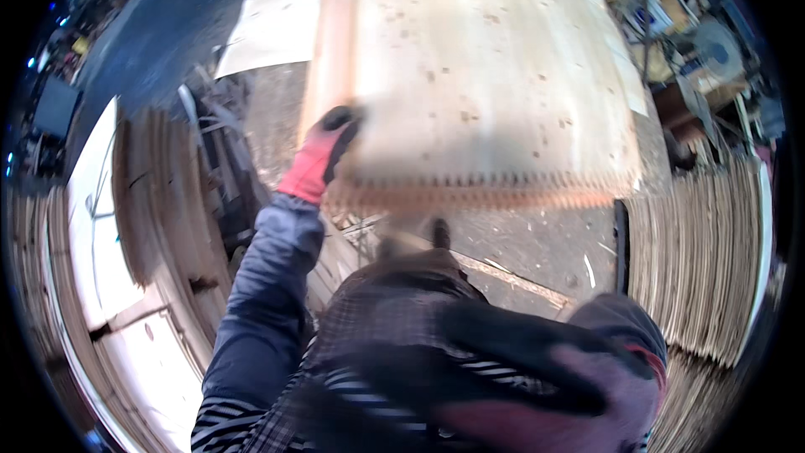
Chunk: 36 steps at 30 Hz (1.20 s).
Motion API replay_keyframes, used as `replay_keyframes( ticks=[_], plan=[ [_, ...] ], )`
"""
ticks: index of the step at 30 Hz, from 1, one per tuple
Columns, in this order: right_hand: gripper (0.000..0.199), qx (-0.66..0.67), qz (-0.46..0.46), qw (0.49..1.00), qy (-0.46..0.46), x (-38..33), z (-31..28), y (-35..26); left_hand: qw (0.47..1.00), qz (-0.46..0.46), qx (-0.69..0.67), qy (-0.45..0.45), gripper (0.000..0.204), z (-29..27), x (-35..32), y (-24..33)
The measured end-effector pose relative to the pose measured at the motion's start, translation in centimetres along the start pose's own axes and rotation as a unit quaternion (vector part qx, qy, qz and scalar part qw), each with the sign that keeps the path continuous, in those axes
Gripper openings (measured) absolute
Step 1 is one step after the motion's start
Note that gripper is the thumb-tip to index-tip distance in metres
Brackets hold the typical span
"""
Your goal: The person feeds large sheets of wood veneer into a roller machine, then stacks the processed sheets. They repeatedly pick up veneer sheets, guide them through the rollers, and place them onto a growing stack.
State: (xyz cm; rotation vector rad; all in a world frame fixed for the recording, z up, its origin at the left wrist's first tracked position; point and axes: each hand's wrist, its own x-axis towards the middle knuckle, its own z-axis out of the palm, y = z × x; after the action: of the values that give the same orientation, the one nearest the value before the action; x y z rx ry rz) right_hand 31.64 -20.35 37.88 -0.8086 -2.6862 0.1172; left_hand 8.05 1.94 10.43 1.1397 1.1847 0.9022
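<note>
A broad, pale wood veneer sheet (pixel 495 67) with small dark flecks lies in front of me, its near edge toothed and smeared by motion. My left hand (pixel 327 147), in a red and black glove, is closed at the sheet's near left corner, the dark fingers bent over the wood. Close to my body, low in the picture, is my right hand (pixel 545 377) in a black and pinkish glove. Motion blurs its fingers, so I cannot make out whether they hold anything.
Stacked veneer sheets stand at the right (pixel 696 260) and the left (pixel 159 193). Wood scraps (pixel 226 134) lie beyond the left stack. Under the veneer sheet's near edge, the floor (pixel 537 243) carries splinters and a wooden strip (pixel 511 279). A round fan (pixel 717 46) is at the far right.
</note>
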Motion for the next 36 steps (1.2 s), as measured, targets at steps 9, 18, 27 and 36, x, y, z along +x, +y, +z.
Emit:
replay_keyframes(
  ticks=[9, 18, 27, 36],
  plan=[
    [0.051, -0.075, 0.335, 0.935, 0.088, -3.3, 2.3, 1.3, 0.969, -0.077, -0.215, -0.095, 0.025, 0.5, 0.0, 4.2],
    [0.097, -0.092, 0.434, 0.896, 0.026, -9.0, 11.0, 12.7, 0.991, 0.081, -0.104, -0.034, 0.033, 8.7, -0.6, 10.1],
    [0.069, -0.111, 0.393, 0.911, 0.053, -11.3, 16.6, 18.6, 0.980, 0.159, -0.116, -0.030, 0.022, 8.2, -0.1, 16.0],
    [0.052, -0.130, 0.380, 0.875, 0.269, -6.8, 9.2, 24.1, 0.901, 0.247, 0.353, 0.042, 0.043, -2.3, 0.8, 4.8]
  ],
)
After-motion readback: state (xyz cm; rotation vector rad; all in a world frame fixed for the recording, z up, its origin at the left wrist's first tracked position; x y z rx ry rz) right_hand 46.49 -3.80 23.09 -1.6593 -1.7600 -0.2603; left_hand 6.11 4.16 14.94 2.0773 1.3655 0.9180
